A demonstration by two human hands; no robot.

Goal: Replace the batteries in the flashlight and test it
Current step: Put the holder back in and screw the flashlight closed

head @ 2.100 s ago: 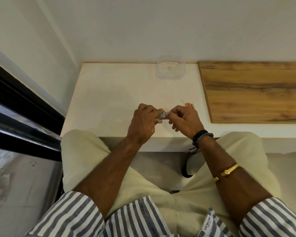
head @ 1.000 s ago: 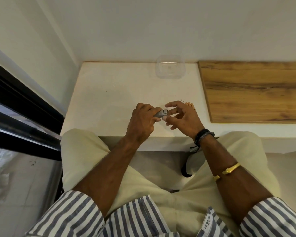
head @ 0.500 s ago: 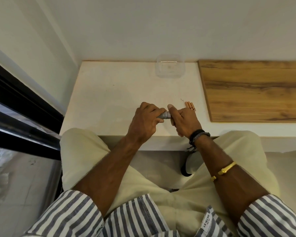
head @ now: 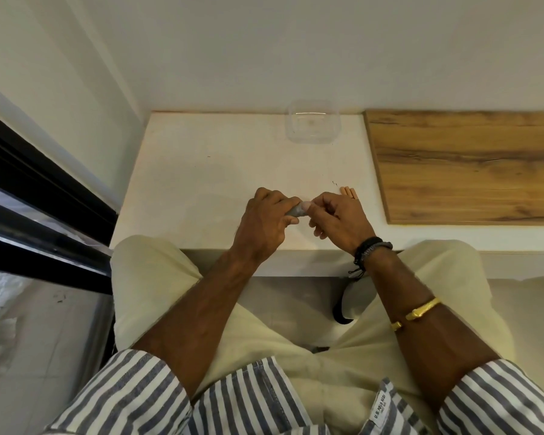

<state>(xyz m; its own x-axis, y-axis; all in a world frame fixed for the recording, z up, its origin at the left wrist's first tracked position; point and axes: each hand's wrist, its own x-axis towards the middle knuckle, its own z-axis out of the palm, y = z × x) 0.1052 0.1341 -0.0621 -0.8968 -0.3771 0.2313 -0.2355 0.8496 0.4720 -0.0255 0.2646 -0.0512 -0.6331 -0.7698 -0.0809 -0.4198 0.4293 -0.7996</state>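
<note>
A small grey flashlight (head: 296, 210) is held over the near part of the white table (head: 201, 171). My left hand (head: 264, 219) is wrapped around its body, hiding most of it. My right hand (head: 339, 216) pinches the flashlight's right end with thumb and forefinger; the other fingers are curled. A few orange batteries (head: 348, 191) lie side by side on the table just behind my right hand.
A clear plastic container (head: 312, 125) stands at the table's back edge against the wall. A wooden board (head: 465, 164) covers the right part of the table. A black window frame (head: 38, 196) runs along the left. My knees are under the table's front edge.
My right hand opened its fingers a second ago, then closed again on the flashlight's end. The left hand has kept its hold in about the same place.
</note>
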